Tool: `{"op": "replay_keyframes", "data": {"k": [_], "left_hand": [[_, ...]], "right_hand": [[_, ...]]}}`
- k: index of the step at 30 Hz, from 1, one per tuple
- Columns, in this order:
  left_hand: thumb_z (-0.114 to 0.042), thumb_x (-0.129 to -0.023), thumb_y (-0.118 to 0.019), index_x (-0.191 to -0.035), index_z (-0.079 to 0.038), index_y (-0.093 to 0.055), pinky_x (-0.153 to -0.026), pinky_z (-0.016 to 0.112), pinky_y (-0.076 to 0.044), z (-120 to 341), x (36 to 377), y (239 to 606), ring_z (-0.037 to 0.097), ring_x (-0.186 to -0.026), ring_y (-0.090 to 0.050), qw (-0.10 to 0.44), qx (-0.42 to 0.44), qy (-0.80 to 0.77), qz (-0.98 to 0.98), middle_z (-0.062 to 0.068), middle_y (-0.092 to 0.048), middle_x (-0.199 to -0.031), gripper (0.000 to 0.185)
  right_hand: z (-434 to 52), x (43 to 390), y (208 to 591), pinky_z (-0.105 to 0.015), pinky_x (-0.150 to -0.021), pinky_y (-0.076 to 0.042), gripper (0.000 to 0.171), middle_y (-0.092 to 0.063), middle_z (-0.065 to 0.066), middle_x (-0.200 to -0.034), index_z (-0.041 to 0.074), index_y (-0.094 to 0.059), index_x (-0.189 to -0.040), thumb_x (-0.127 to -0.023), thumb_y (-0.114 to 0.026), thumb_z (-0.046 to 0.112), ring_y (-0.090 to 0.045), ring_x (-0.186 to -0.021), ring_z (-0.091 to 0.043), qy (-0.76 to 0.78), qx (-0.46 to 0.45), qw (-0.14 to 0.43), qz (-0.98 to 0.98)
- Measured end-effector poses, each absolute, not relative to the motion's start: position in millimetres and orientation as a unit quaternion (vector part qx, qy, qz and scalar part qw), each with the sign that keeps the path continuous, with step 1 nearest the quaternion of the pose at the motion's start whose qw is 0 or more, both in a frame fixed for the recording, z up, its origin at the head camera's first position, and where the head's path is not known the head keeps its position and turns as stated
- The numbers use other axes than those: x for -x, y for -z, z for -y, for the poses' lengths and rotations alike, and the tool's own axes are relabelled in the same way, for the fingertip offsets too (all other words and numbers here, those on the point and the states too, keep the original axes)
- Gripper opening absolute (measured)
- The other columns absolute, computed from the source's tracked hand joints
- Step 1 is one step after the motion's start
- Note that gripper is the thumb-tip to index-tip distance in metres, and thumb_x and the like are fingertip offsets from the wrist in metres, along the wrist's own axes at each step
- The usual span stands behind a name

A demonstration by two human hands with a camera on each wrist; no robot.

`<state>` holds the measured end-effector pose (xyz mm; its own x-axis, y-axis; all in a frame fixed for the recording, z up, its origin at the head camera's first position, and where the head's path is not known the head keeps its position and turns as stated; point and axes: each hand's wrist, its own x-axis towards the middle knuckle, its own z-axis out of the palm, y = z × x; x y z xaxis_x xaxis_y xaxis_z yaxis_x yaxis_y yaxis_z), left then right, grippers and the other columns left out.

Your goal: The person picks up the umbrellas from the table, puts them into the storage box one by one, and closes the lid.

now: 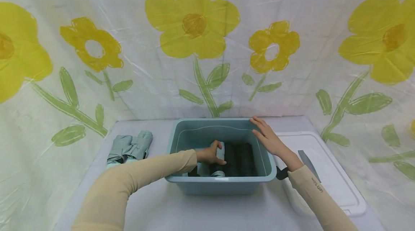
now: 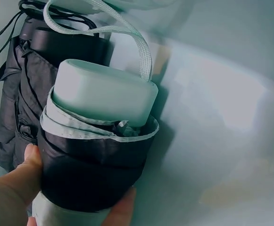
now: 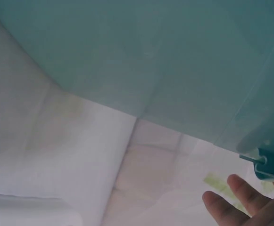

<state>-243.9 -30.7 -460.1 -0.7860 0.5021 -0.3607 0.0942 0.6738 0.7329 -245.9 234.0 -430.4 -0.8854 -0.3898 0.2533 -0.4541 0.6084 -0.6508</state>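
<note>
Backdrop first: a big crinkly plastic sheet (image 1: 291,4) w/ painted yellow flowers and green stems, wrapped round the far and side edges. Below it the table (image 1: 168,205), covered in a smooth pale cloth.

Centre of table: a rectangular teal plastic bin (image 1: 220,180), rounded corners, thick rolled rim, glossy inside walls. To its right, touching or just beside, a flat white plastic lid (image 1: 327,173), rounded rectangle w/ a raised border. On the left of the table, well apart from the bin, two folded grey-green umbrellas (image 1: 129,147) lie side by side, soft pleated fabric.

Inside the bin, near side: dark folded umbrellas (image 1: 240,159), matte black fabric in cylinder shapes, packed next to each other. Left of them, the light-handled umbrella (image 2: 99,136), a short roll w/ dark cloth outside, pale grey-green lining at the edge, and a smooth rounded block handle w/ a woven wrist loop.

Left hand (image 1: 210,154) is down in the bin, fingers and thumb curled round that umbrella, gripping the fabric body; handle end points away from the palm in the left wrist view.

Right hand (image 1: 270,139) lies on the bin's far-right rim, fingers straight and relaxed, holding nothing.

Both arms in tan sleeves.
</note>
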Motion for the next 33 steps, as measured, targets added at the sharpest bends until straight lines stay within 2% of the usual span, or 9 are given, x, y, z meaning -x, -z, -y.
{"op": "replay_keyframes", "data": {"k": [7,14,20,24,27,33], "left_hand": [[-0.016,-0.083,-0.070,-0.113,-0.006,-0.030,-0.059,0.026,-0.034,29,242,456,0.020,-0.067,-0.042,0.275,-0.173,-0.353,-0.877,0.007,-0.042,-0.079,0.051],[-0.019,-0.083,-0.070,-0.115,-0.009,-0.027,-0.055,0.028,-0.033,29,247,455,0.019,-0.063,-0.037,0.329,-0.146,-0.348,-0.866,0.007,-0.037,-0.079,0.054],[-0.017,-0.086,-0.066,-0.116,-0.011,-0.026,-0.059,0.027,-0.033,37,255,449,0.020,-0.070,-0.037,0.378,-0.139,-0.359,-0.842,0.009,-0.036,-0.088,0.050],[-0.016,-0.086,-0.066,-0.117,-0.012,-0.028,-0.066,0.033,-0.040,39,259,444,0.023,-0.084,-0.042,0.401,-0.117,-0.378,-0.827,0.012,-0.037,-0.101,0.049],[-0.010,-0.086,-0.064,-0.118,-0.011,-0.030,-0.069,0.039,-0.044,40,259,442,0.025,-0.087,-0.043,0.400,-0.108,-0.390,-0.822,0.013,-0.035,-0.107,0.046],[-0.002,-0.084,-0.064,-0.116,-0.009,-0.032,-0.067,0.043,-0.050,40,257,444,0.026,-0.077,-0.046,0.369,-0.102,-0.411,-0.828,0.012,-0.034,-0.102,0.046]], "right_hand": [[-234,246,429,-0.063,-0.104,-0.016,0.048,-0.016,-0.017,-0.152,0.006,-0.028,-0.145,-0.101,-0.038,0.022,-0.014,-0.138,-0.039,-0.379,-0.234,0.041,0.894],[-234,245,429,-0.063,-0.104,-0.016,0.048,-0.015,-0.016,-0.153,0.005,-0.027,-0.146,-0.101,-0.039,0.019,-0.014,-0.138,-0.040,-0.376,-0.235,0.036,0.896],[-234,245,429,-0.063,-0.104,-0.016,0.049,-0.015,-0.016,-0.153,0.005,-0.027,-0.145,-0.101,-0.038,0.021,-0.014,-0.138,-0.039,-0.375,-0.237,0.039,0.895],[-234,246,428,-0.063,-0.104,-0.016,0.049,-0.015,-0.016,-0.153,0.005,-0.027,-0.145,-0.101,-0.039,0.021,-0.014,-0.138,-0.039,-0.377,-0.239,0.038,0.894],[-234,246,428,-0.063,-0.104,-0.016,0.049,-0.015,-0.016,-0.153,0.005,-0.027,-0.145,-0.101,-0.039,0.021,-0.014,-0.138,-0.039,-0.376,-0.238,0.037,0.895],[-234,246,428,-0.063,-0.104,-0.016,0.049,-0.016,-0.017,-0.152,0.006,-0.027,-0.146,-0.101,-0.038,0.023,-0.014,-0.138,-0.039,-0.377,-0.237,0.035,0.895]]}}
